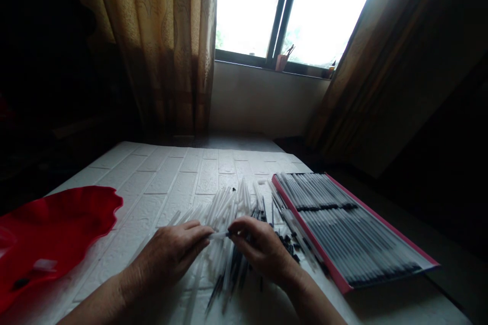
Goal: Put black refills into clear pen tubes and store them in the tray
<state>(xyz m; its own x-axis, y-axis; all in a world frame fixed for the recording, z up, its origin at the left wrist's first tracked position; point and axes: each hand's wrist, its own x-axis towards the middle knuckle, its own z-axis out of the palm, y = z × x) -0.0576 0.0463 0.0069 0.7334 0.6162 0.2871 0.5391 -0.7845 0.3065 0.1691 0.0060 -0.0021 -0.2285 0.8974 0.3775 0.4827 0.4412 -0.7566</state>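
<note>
My left hand [171, 249] is closed in a pinch around a translucent white pen barrel [218, 235], which lies roughly level between my two hands. At its right end, my right hand [263, 249] pinches a small black pen part [228, 234], either a cap or a plug; I cannot tell which. Beneath and beyond my hands lies a loose heap of clear pen barrels [223, 205], with dark thin refills [238, 269] among them. Small black caps [287, 244] are scattered just right of my right hand.
To the right, a pink-edged box [339, 284] holds two rows of pens [343, 233] laid side by side. A red scalloped tray [76, 213] with a few small pieces stands at the left. The table has a white brick-patterned cover [160, 183]. Curtains and a window are behind.
</note>
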